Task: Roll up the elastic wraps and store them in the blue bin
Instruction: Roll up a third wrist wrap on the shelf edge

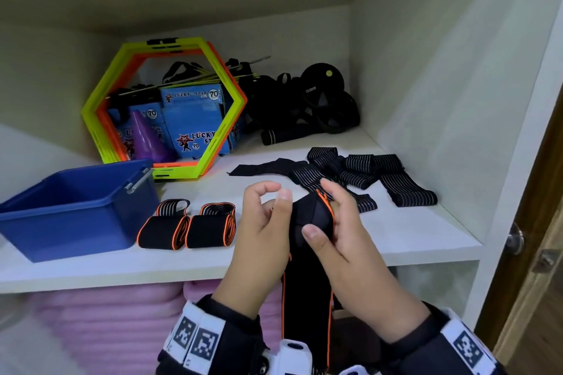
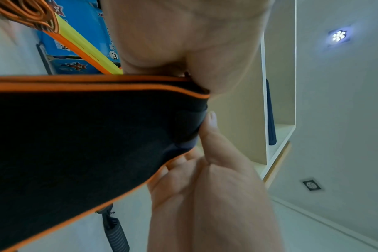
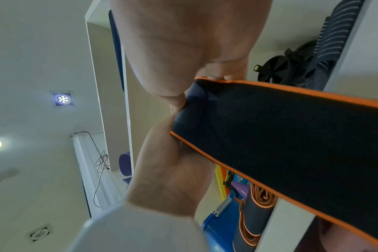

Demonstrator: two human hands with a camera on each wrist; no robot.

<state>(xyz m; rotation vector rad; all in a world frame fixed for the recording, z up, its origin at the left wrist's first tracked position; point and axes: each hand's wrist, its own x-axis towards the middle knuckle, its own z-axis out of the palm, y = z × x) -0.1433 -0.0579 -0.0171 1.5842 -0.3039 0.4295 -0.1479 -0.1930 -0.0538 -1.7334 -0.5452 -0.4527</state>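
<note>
Both my hands hold a black wrap with orange edging [image 1: 307,292] over the shelf's front edge; its tail hangs down between my wrists. My left hand [image 1: 278,201] pinches the folded top end from the left, and my right hand [image 1: 318,207] grips it with the thumb in front. The wrist views show the same wrap [image 2: 86,136] [image 3: 291,136] held at its end. Two rolled orange-edged wraps [image 1: 187,231] lie beside the blue bin [image 1: 76,207], whose visible inside is empty. Several unrolled striped black wraps [image 1: 365,176] lie at the right of the shelf.
Yellow and orange hexagon rings [image 1: 164,106] lean at the back with blue boxes [image 1: 192,122] and a purple cone [image 1: 146,137] behind them. Black fitness gear [image 1: 307,103] fills the back right corner. Pink mats [image 1: 106,323] lie under the shelf. A door with a knob [image 1: 515,239] stands at right.
</note>
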